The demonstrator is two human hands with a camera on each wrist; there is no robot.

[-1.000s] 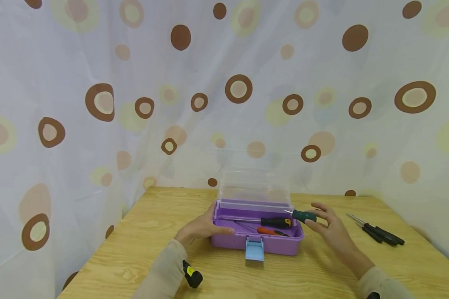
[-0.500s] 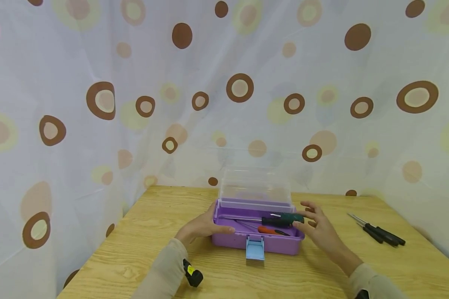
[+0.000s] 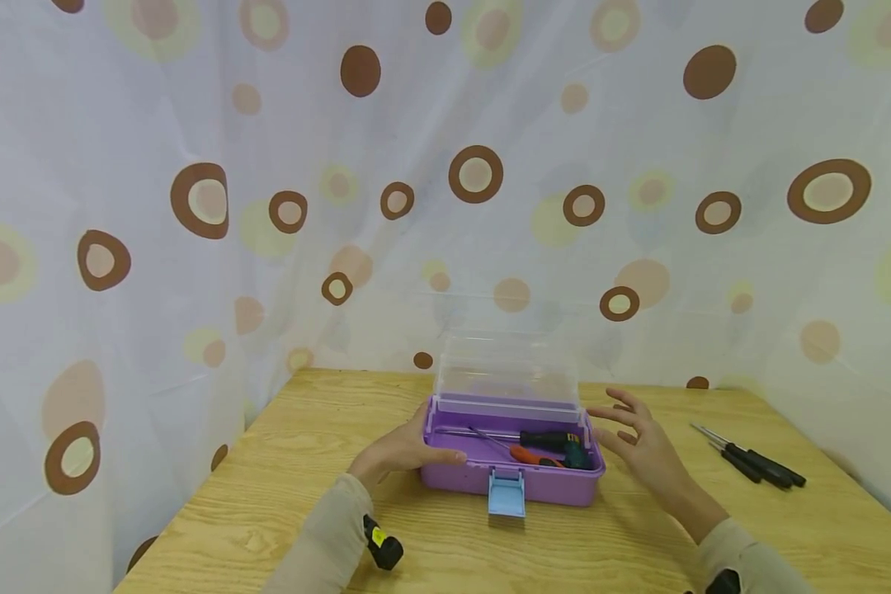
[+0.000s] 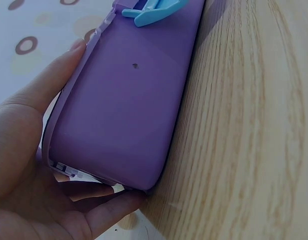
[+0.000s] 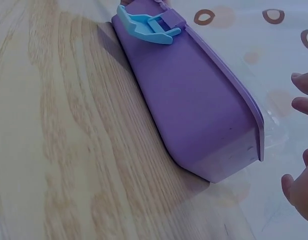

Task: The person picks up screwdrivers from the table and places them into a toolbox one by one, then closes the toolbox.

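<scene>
A purple toolbox (image 3: 460,480) stands on the wooden table with its clear lid (image 3: 508,363) raised at the back and its light-blue latch (image 3: 506,497) hanging down in front. My left hand (image 3: 397,455) holds the box's left end, thumb along the rim and fingers around the end wall, as the left wrist view shows. Inside lie a black-handled screwdriver (image 3: 542,440), an orange-handled screwdriver (image 3: 529,455) and a dark green screwdriver (image 3: 577,455) at the right end, its shaft hidden. Just beside the right end, my right hand (image 3: 646,445) is empty, its fingers spread loosely.
Several black-handled screwdrivers (image 3: 765,470) lie in a bunch on the table (image 3: 282,478), to the right of my right hand. A white curtain (image 3: 386,148) with brown and yellow circles hangs behind the table and along its sides.
The right hand carried the green screwdriver left over the box and let it go inside, then drew back to the right. The orange-handled screwdriver shifted slightly. The left hand stayed put.
</scene>
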